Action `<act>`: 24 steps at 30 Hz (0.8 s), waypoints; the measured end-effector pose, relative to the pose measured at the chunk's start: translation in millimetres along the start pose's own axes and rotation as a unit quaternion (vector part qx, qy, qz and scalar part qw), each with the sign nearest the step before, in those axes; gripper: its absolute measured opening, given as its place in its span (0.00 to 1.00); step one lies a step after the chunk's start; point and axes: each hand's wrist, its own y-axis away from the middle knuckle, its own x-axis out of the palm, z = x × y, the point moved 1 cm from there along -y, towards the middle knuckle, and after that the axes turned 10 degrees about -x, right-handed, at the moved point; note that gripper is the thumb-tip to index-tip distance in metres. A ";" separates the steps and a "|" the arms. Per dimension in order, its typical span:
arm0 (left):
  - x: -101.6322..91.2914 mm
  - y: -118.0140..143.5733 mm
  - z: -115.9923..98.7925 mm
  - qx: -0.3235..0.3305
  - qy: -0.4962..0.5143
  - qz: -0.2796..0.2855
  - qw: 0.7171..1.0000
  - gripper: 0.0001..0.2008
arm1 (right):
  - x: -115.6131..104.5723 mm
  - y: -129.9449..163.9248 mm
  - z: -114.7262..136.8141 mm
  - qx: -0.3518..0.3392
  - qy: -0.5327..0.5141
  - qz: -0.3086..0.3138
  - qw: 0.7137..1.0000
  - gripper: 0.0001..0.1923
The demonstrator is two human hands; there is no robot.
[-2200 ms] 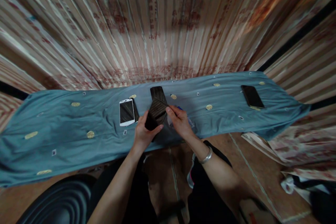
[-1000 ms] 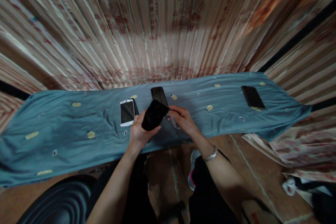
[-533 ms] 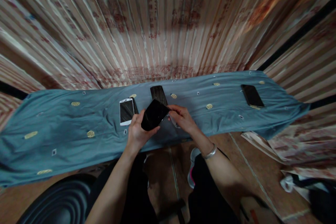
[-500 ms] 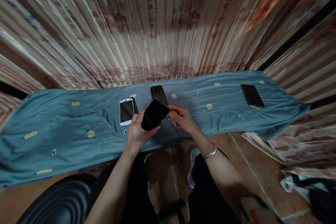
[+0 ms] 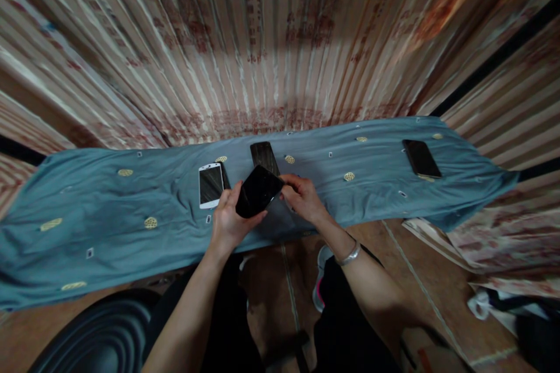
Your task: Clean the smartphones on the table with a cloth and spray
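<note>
While my left hand (image 5: pixel 227 218) cradled the black phone (image 5: pixel 258 190) from below, screen up and tilted over the near edge of the blue cloth (image 5: pixel 109 210), my right hand (image 5: pixel 304 201) pinched its corner at three o'clock, so both could steady it. A white phone (image 5: pixel 210 185) lay at nine o'clock, a dark cover (image 5: pixel 263 156) at twelve, another dark phone (image 5: pixel 420 158) far off at two. Both forearms angled inward, wrists bent.

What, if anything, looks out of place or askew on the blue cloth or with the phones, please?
Nothing looks damaged or spilled. The blue cloth is wrinkled and hangs over the near edge. The white phone overlaps a dark item beneath it. The left hand holds a black phone tilted, the right hand at its corner. Another phone lies apart at far right.
</note>
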 end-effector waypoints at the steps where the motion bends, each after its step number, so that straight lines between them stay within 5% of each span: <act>1: -0.4 -0.6 0.3 -0.001 0.006 0.004 1.000 0.42 | -1.0 -0.2 0.5 0.003 -0.012 0.007 1.000 0.10; 14: -1.2 -2.6 -0.2 0.011 0.059 0.068 0.996 0.39 | -5.1 -1.5 -8.8 0.090 -0.134 0.012 0.987 0.14; 24: 10.9 5.2 3.3 -0.028 0.088 0.032 0.995 0.40 | 6.3 -1.7 -5.3 0.119 -0.142 -0.049 0.981 0.09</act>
